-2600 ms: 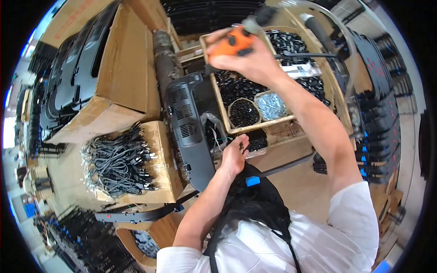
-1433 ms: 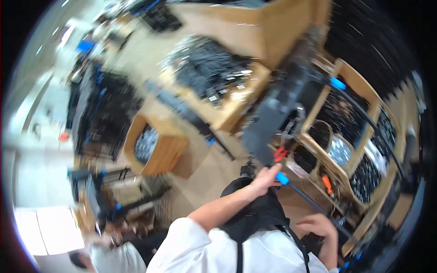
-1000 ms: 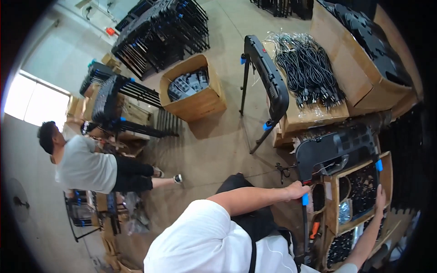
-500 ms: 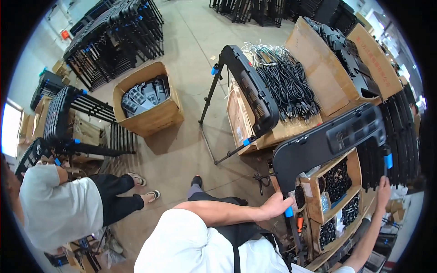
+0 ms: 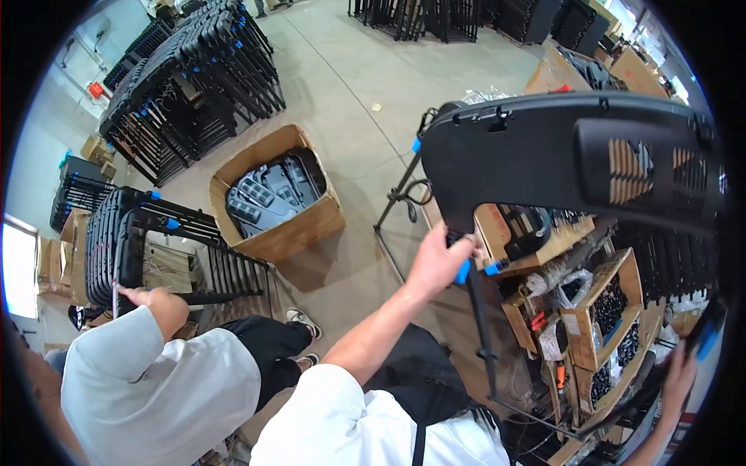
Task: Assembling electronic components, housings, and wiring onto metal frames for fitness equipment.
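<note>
L hand [image 5: 437,268], ctr of the pic, has its grip closed, thumb and fingers wrapped round the black stand [image 5: 528,159] where its top meets the leg [image 5: 483,326], right above a blue clip [image 5: 463,272]. R hand [image 5: 681,371], far right edge, is blurred: it's at the stand's other end, just by a second blue clip [image 5: 708,339], but can't tell how far that grip is closed. Stand fills the upper right, broad side facing the cam, w/ vent slots [image 5: 631,169] toward its right end.

Below it, lower right: wooden tray [image 5: 576,342] w/ small black parts, plus an orange-handled tool [image 5: 561,377] and a red-handled one (type unclear) [image 5: 538,321] just beside the tray. Ctr left, on the floor: open cardboard box [image 5: 311,233] w/ grey & black plastic parts [image 5: 264,194]. Co-worker [image 5: 171,380], lower left, arm out toward a row of similar stands [image 5: 105,248]. More stands [image 5: 194,70] upper left.
</note>
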The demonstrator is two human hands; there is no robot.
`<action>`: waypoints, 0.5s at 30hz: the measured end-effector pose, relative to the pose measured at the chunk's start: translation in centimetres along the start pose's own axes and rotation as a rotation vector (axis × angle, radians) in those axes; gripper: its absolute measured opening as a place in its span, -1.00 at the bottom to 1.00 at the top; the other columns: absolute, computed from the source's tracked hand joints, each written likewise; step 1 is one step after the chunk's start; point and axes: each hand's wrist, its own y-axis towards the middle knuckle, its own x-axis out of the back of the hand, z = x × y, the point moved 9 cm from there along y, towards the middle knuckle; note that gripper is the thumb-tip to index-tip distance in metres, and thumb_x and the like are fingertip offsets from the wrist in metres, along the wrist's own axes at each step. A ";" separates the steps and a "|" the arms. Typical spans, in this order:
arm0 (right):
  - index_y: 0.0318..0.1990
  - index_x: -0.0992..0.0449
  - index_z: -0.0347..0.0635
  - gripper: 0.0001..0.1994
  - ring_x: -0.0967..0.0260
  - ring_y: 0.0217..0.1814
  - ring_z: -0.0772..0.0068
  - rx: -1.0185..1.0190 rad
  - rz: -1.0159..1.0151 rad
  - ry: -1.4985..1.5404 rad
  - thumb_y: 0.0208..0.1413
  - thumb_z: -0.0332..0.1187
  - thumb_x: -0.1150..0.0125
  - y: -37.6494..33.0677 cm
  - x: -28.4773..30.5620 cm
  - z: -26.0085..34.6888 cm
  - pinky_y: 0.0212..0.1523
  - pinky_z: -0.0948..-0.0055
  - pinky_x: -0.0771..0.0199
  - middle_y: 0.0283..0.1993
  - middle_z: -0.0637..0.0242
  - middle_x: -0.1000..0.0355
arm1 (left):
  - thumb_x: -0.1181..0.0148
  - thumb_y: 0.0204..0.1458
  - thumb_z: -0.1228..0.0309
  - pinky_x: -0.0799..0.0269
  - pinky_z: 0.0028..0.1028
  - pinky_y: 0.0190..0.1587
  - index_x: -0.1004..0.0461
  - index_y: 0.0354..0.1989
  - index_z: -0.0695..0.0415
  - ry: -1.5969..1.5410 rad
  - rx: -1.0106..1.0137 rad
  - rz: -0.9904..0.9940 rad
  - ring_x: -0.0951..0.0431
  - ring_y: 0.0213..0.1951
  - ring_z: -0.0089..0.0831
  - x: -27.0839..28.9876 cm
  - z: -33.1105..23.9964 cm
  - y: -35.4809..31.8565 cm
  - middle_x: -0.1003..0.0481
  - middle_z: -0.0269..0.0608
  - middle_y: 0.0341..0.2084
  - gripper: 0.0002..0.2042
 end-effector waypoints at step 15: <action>-0.07 -0.63 -0.19 -0.71 -0.51 0.03 0.38 0.291 0.230 0.867 0.03 -0.45 -0.48 -12.1 -50.2 20.0 0.13 0.34 -0.50 -0.10 0.29 -0.58 | -0.29 0.04 0.44 -0.59 -0.22 -0.13 -0.59 -0.11 0.22 0.889 -0.045 0.054 -0.71 -0.20 -0.16 18.5 4.0 18.4 -0.69 0.02 -0.29 -0.76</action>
